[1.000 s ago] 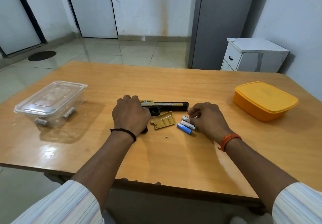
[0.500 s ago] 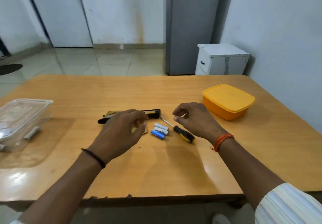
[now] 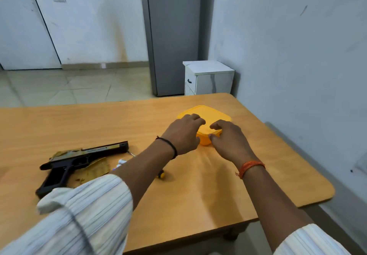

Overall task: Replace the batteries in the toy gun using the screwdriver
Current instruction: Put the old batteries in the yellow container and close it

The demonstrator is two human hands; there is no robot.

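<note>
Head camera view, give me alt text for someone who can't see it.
Both hands, left hand and right hand, reach onto a closed yellow container on a wooden table. A toy gun lies to the left, untouched.

White cabinet (image 3: 208, 78) beside grey fridge (image 3: 172, 36), tiled floor (image 3: 69, 86)

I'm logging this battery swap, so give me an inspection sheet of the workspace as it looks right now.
Surface: wooden table, no spills seen.
Job's things: toy gun lying flat, its battery cover off beside it; batteries and screwdriver mostly hidden behind the left forearm.
Clutter: yellow lidded container, lid on.
Hands: left hand and right hand both open at the container's near edge.
Cables: nothing seen.
Surroundings: white cabinet, grey refrigerator, tiled floor.
</note>
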